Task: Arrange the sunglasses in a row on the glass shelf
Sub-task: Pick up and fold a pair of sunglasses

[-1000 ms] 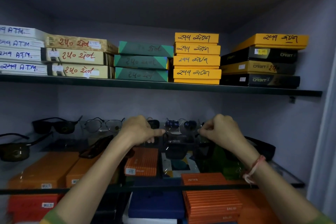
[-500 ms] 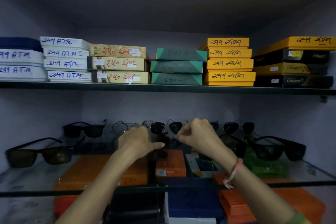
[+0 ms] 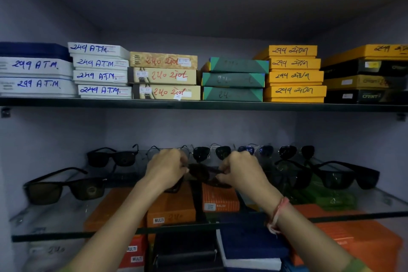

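My left hand [image 3: 166,169] and my right hand [image 3: 241,170] both grip a dark pair of sunglasses [image 3: 202,172] just above the middle of the glass shelf [image 3: 66,218]. Along the back stands a row: a black-framed pair [image 3: 112,158], a thin wire pair [image 3: 154,150] partly hidden by my left hand, a dark aviator pair [image 3: 210,153], a blue-lensed pair [image 3: 257,150] and another dark pair [image 3: 295,151]. A large black pair [image 3: 64,189] lies at the front left. Two more black pairs [image 3: 344,175] sit at the right.
The upper shelf [image 3: 198,105] carries stacks of white, tan, green, yellow and black boxes. Under the glass lie orange boxes [image 3: 172,205], a green packet [image 3: 331,199] and a blue box [image 3: 249,243]. Grey walls close in the left, right and back.
The view has shifted left across the shelf. Both hands have moved closer together and a little lower, still pinching the dark sunglasses between them.
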A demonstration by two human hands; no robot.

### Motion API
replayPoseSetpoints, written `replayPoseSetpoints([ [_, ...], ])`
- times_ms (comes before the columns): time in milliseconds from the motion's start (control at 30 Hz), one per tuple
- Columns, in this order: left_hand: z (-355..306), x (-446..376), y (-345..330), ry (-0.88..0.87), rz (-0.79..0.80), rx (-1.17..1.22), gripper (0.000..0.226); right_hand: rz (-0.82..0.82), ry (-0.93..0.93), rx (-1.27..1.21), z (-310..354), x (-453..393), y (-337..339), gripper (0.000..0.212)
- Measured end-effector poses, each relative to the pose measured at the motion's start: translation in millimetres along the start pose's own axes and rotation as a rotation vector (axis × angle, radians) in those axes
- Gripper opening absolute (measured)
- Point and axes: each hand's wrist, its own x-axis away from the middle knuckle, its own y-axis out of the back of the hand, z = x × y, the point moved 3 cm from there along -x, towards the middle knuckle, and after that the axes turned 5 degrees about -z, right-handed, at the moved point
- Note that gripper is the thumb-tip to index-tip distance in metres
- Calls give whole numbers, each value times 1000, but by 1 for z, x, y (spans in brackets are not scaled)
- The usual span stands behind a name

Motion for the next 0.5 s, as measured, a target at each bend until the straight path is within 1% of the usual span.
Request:
replayPoseSetpoints([
  [100, 1, 0, -5, -36, -28, -10, 33, -92, 37, 11, -1, 0, 4, 20],
  [200, -2, -2, -1, -100, -100, -9, 34, -144, 94, -17, -4, -3, 13, 23],
  [267, -6, -2, 6, -148, -116, 19, 33, -167, 121, -55, -5, -4, 21, 23],
  [400, -13, -2, 22, -162, -135, 9, 31, -220, 161, -45, -9, -5, 36, 19],
  [500, -19, -2, 29, -166, -153, -43, 29, -268, 131, -57, -13, -5, 41, 17],
])
